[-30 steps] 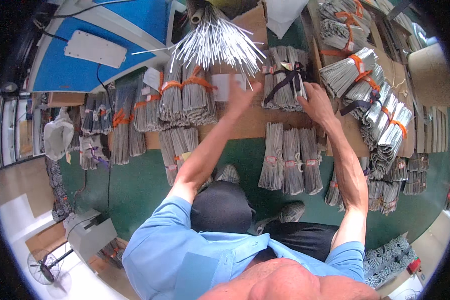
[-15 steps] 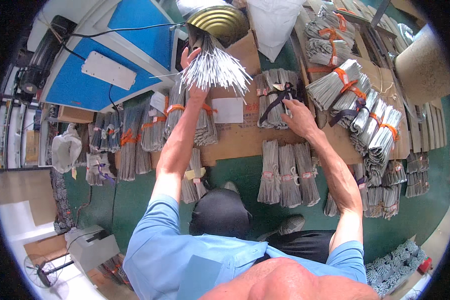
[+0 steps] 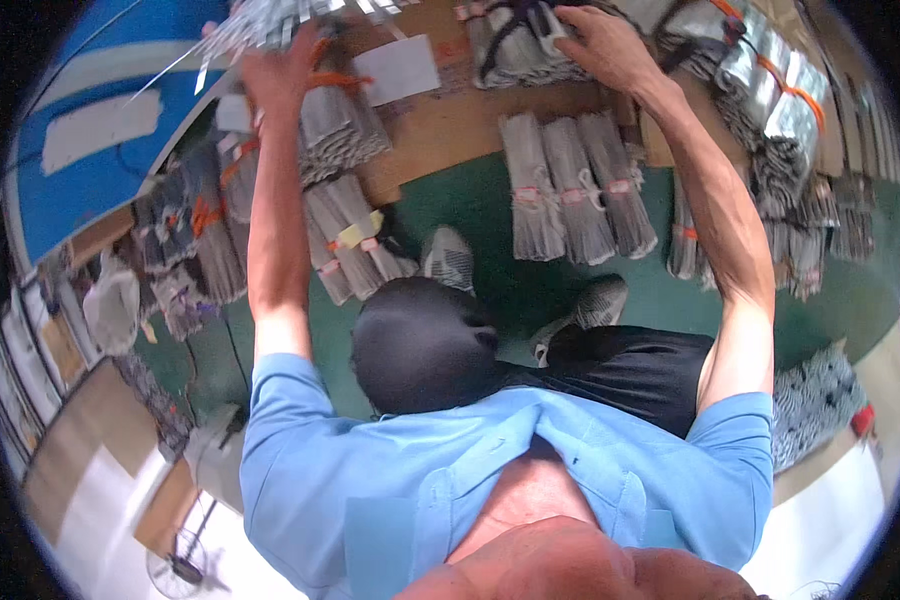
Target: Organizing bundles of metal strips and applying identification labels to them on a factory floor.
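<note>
My left hand (image 3: 275,75) is at the top left, closed round a bundle of thin silvery metal strips (image 3: 310,12). The strips fan out loosely, and the upper part of the bundle is cut off by the picture's edge. At the top right of centre, my right hand (image 3: 610,48) rests at the right side of another grey strip bundle (image 3: 525,60) with a black strap (image 3: 500,38) around it. Thumb and forefinger there are apart, with the fingertips beside the strap. The picture is smeared by motion near the top.
Several pink-banded strip bundles (image 3: 580,195) lie on the green floor ahead of my shoes. More orange-tied bundles (image 3: 790,90) are stacked at the right. Under my left forearm's side lie tied bundles (image 3: 350,235), and a white paper (image 3: 402,70) lies on the cardboard (image 3: 430,130).
My view has tilted down, so the hands and bundles sit higher in the picture. My left hand has shifted left with its strip bundle. My right hand remains at the black-strapped bundle.
</note>
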The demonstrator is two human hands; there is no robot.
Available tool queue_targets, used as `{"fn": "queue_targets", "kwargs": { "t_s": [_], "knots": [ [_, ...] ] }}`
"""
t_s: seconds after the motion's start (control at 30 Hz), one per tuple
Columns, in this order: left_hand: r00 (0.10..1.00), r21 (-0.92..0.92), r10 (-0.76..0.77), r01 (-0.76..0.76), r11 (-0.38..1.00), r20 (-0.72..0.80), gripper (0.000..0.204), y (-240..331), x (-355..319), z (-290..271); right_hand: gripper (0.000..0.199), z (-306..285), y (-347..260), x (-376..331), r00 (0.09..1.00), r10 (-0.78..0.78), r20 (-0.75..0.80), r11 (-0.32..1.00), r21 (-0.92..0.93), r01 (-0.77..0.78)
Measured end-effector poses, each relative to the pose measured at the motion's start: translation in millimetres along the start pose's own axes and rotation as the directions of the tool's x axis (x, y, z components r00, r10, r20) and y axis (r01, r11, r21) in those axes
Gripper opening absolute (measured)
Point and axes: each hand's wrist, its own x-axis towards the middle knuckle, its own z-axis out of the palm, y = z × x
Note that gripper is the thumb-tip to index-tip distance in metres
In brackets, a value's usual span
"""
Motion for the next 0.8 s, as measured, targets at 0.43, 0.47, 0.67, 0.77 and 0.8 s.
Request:
{"fn": "queue_targets", "kwargs": {
  "t_s": [0.43, 0.47, 0.67, 0.77, 0.8],
  "knots": [
    [-0.158, 0.231, -0.262, 0.933, 0.276, 0.952, 0.064, 196, -283, 36, 0.039, 4, -61, -234, 0.939, 0.100, 0.329, 0.992, 0.044, -0.121],
    [-0.211, 0.257, -0.206, 0.938, 0.231, 0.955, 0.065, 204, -274, 41, 0.047, 18, -54, -257, 0.907, 0.296, 0.300, 0.955, -0.073, -0.287],
    [-0.185, 0.324, -0.355, 0.864, 0.386, 0.916, 0.073, 217, -277, 67, 0.095, 63, -37, -283, 0.579, 0.733, 0.356, 0.657, -0.152, -0.739],
    [-0.202, 0.356, -0.373, 0.841, 0.408, 0.905, 0.076, 239, -255, 71, 0.094, 60, -10, -295, 0.527, 0.697, 0.486, 0.615, -0.028, -0.788],
    [-0.252, 0.380, -0.327, 0.823, 0.422, 0.911, 0.089, 248, -240, 70, 0.089, 60, -9, -297, 0.523, 0.706, 0.478, 0.600, -0.011, -0.800]
  ]
}}
